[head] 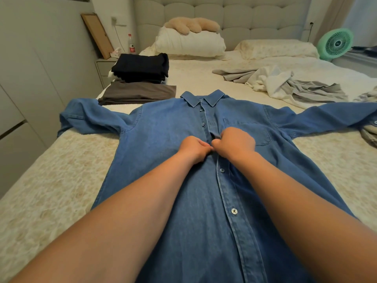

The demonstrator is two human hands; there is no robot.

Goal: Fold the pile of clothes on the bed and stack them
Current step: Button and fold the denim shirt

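Observation:
A blue denim shirt (163,127) lies flat, front up, on the bed (51,170), with both sleeves spread out to the sides and the collar pointing away from me. My left hand (193,149) and my right hand (234,142) meet at the button placket at chest height. Both pinch the placket fabric, fingers curled, knuckles almost touching. Two buttons below the hands are fastened. At the far left stands a stack of folded clothes, black ones (140,67) on top of a grey one (138,92). Loose white and grey clothes (285,84) lie crumpled at the right.
White pillows (189,42) and a beige plush toy (191,24) sit at the headboard. A green fan (335,43) stands at the far right. A nightstand (103,66) with a bottle (131,43) is left of the bed. A wardrobe wall runs along the left.

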